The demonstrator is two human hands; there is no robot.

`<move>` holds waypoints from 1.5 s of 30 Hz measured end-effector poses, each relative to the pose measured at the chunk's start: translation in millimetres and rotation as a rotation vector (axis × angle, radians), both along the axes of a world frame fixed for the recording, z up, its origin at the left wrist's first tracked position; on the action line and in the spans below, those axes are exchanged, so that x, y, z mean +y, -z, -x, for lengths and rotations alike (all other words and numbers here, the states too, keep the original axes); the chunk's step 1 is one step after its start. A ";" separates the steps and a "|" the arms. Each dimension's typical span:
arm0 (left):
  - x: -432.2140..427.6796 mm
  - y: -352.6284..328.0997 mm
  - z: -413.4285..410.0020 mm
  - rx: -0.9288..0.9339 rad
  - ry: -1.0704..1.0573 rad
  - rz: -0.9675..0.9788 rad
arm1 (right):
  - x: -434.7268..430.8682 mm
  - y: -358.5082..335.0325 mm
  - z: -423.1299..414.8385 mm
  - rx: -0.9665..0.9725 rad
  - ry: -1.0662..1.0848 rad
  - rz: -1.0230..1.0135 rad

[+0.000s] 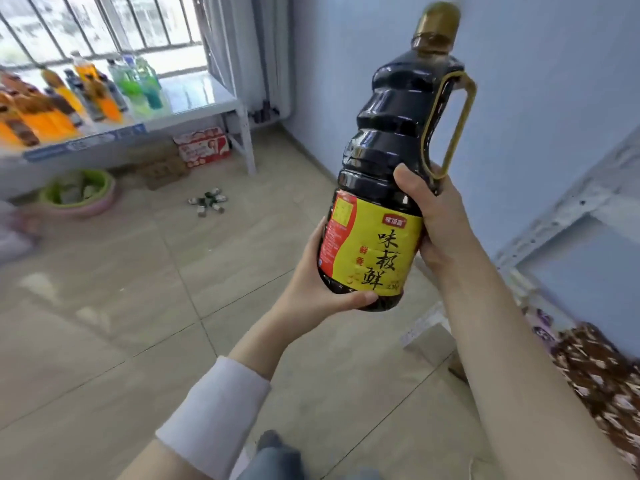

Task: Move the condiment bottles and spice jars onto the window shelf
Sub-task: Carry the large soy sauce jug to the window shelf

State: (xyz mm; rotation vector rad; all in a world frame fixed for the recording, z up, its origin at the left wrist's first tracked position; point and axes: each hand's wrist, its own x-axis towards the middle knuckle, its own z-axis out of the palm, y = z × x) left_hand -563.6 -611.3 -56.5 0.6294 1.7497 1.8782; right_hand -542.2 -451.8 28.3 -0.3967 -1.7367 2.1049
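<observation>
A: Whereabouts of the bottle?

B: Up in the air, right of centre. Big dark soy sauce bottle (pixel 388 161), gold cap (pixel 438 26) toward 1 o'clock and base toward 7, so leaning a little. Yellow label (pixel 377 251) facing the camera, thin loop handle (pixel 450 129) on the 3 o'clock side. Not on the window shelf (pixel 197 98), well apart at 10 o'clock.

A: And the grip?

B: Two-handed. From 7 o'clock, left hand (pixel 322 289) cupped under the base, thumb laid across the bottom front edge, fingers curled round behind and mostly hidden. On the 3 o'clock side, right hand (pixel 440 223) clamped just under the handle, thumb pressed flat on the dark body above the label, fingers wrapped behind, out of sight. Both forearms reaching up from 6 o'clock, white sleeve (pixel 214 414) ending mid-forearm on the left one, right one bare.

A: Around it?

B: On the shelf, below the barred window (pixel 104 22), a crowd of orange, brown and green bottles (pixel 86 91) bunched toward its 9 o'clock end. Underneath, a red-and-white carton (pixel 204 147), flattened cardboard (pixel 162 169) and a green-and-pink basin (pixel 79 194). Out on the tiled floor (pixel 138 306), a cluster of small jars (pixel 207 202) at 9 o'clock from the bottle, between hands and shelf. At 4 o'clock, patterned cloth (pixel 595 386) and a cardboard box (pixel 429 337). Shelf end of the view blurred, labels there unreadable.
</observation>
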 end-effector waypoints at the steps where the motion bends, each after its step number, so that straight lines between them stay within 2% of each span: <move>1: -13.8 2.9 15.2 -0.011 -0.027 0.008 | -13.0 4.5 21.0 -0.020 -0.023 0.001; 9: -72.2 27.0 134.5 -0.065 -0.179 0.036 | -68.8 26.1 171.0 -0.114 -0.254 0.007; 14: -78.2 30.7 233.0 -0.046 -0.233 0.052 | -76.9 29.0 275.7 -0.105 -0.290 -0.020; 23: -99.3 -2.8 400.0 -0.006 -0.422 0.054 | -103.7 -0.7 472.2 -0.112 -0.396 -0.030; 34: -182.7 -20.1 597.3 0.041 -0.551 0.051 | -196.7 -23.4 680.9 -0.088 -0.495 -0.073; 45: -253.9 -31.1 771.5 0.035 -0.578 0.090 | -264.0 -31.9 860.2 -0.108 -0.542 -0.035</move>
